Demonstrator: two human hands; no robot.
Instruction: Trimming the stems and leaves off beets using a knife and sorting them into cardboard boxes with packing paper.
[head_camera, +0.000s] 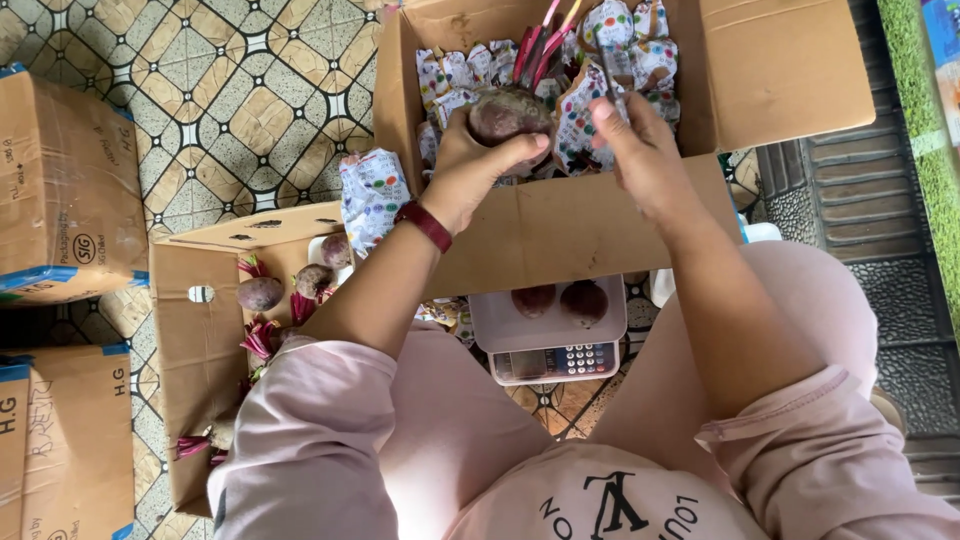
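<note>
Pink sleeve (310, 430) lay nearest | large open box (560, 225) held wrapped beets | scale (548, 335) sat below box | left hand (470, 170) clasped beetroot (505, 115) over box | right hand (645, 150) pinched scissors (610, 70) beside beetroot

L hand (470, 165) grips beetroot (508, 115) over box (560, 225); R hand (640, 150) holds scissors (610, 70).

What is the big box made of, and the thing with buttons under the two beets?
The big box looks like brown corrugated cardboard: matte, with creased, folded flaps. The scale seems to be smooth pale plastic with small buttons, though its tray could be metal.
</note>
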